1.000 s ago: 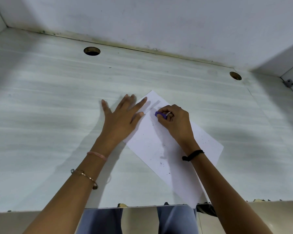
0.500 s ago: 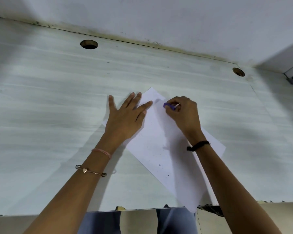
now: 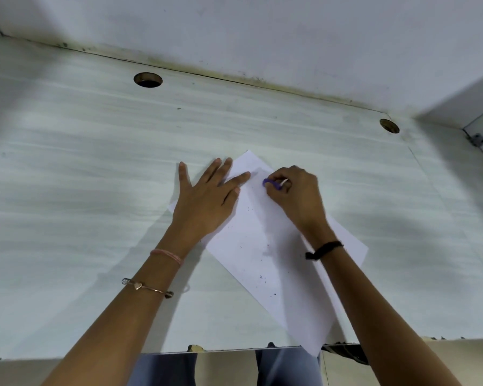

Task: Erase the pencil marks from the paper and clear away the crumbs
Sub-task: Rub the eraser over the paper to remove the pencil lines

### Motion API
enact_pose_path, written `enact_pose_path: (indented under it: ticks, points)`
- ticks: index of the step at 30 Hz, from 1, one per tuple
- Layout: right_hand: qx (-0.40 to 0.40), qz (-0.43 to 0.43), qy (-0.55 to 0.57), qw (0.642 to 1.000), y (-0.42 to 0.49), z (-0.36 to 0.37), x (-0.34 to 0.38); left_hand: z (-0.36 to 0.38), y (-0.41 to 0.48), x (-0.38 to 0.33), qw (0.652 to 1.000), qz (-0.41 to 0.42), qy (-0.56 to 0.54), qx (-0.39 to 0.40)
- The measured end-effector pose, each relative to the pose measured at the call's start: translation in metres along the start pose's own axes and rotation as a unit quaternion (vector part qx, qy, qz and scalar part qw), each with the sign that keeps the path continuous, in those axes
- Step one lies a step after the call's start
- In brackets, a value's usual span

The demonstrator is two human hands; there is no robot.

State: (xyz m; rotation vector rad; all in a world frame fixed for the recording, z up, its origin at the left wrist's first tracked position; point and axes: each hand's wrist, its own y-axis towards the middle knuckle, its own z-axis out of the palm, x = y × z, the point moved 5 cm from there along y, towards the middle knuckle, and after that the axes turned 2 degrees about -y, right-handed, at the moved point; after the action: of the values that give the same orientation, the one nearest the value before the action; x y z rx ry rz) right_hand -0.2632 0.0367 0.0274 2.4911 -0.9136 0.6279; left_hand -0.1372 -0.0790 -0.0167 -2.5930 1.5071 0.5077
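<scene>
A white sheet of paper (image 3: 265, 254) lies at an angle on the pale desk (image 3: 81, 176), its near corner hanging over the front edge. My left hand (image 3: 207, 199) lies flat with spread fingers on the sheet's left corner, pressing it down. My right hand (image 3: 296, 196) pinches a small purple eraser (image 3: 271, 183) and holds it against the paper near the far corner. Faint grey smudging shows on the paper just beyond the eraser. Dark eraser crumbs (image 3: 262, 277) are scattered over the middle and lower part of the sheet.
Two round cable holes are cut into the desk, one at the far left (image 3: 147, 79) and one at the far right (image 3: 389, 126). A white wall runs along the back. The desk's front edge (image 3: 95, 355) is close to my body.
My right hand has rubbed the eraser back and forth by a small amount near the paper's far corner. My left hand has stayed flat on the sheet.
</scene>
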Motion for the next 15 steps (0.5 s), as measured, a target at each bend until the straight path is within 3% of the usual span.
enact_pose_path:
  ticks: [3, 10, 15]
  points:
    - [0.048, -0.064, 0.011, 0.997, -0.014, 0.012, 0.019, 0.001, 0.000, 0.001, 1.000, 0.000, -0.001, 0.002]
    - [-0.028, 0.042, 0.009, 0.999, 0.017, -0.010, -0.019, -0.001, -0.001, 0.000, 1.000, 0.002, 0.001, 0.005]
    - [0.053, -0.066, 0.026, 0.996, -0.014, 0.012, 0.020, 0.000, 0.001, 0.001, 1.000, -0.001, 0.003, 0.007]
